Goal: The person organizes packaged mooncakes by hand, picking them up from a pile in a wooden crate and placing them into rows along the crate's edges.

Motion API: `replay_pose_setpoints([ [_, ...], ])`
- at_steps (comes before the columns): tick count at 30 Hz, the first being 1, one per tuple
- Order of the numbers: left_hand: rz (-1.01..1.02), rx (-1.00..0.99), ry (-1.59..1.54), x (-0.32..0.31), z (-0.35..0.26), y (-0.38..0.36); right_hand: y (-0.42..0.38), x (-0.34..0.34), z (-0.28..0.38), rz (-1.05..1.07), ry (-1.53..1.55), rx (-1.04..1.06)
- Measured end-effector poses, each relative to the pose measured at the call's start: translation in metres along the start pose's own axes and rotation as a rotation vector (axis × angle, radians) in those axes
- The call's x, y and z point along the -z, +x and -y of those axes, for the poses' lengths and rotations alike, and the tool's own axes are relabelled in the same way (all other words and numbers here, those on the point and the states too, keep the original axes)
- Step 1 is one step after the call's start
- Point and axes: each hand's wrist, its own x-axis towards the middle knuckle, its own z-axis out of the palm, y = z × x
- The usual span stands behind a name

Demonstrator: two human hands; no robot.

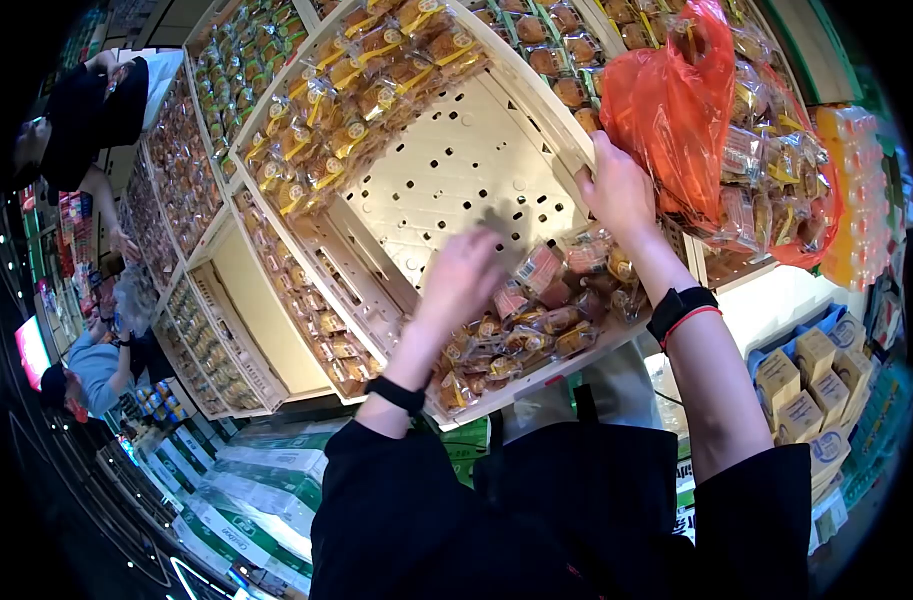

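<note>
A cream plastic crate (431, 205) with a perforated floor lies in front of me. Individually wrapped small cakes (546, 320) are heaped along its near side, and more wrapped cakes (351, 100) fill its far side. My left hand (463, 275) is over the crate floor, just left of the near heap, its fingers smeared by motion. On the crate's right wall, my right hand (621, 190) grips the rim, thumb on the inner side. Right beside that hand sits a red plastic bag (666, 120), lying over more wrapped cakes.
More crates of wrapped cakes (181, 165) stretch away to the left and behind. Orange drink bottles (848, 195) and a blue box of brown cartons (811, 385) stand at right. Green and white cases (261, 490) are stacked at lower left. Other people (101, 370) are at the left.
</note>
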Motion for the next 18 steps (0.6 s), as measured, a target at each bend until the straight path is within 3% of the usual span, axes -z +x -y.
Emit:
replay_pose_setpoints([
  [3,0.084,0.042,-0.051,-0.032,-0.036,0.000,0.000,0.003,0.002,0.000,-0.012,-0.001],
  [5,0.032,0.030,-0.019,-0.048,-0.045,0.001,0.000,0.002,0.002,-0.002,-0.017,0.002],
  [7,0.123,0.204,-0.080,-0.054,-0.047,0.006,0.000,0.002,0.002,-0.011,-0.030,0.007],
  [9,0.048,0.167,-0.117,-0.058,-0.039,0.010,0.000,0.003,0.002,-0.001,-0.037,0.003],
  [13,0.194,0.676,-0.598,-0.040,-0.021,0.018,0.000,0.003,0.004,0.019,-0.048,-0.015],
  [18,-0.069,0.577,-0.547,-0.035,0.028,0.010,0.000,0.006,0.005,0.035,-0.047,-0.029],
])
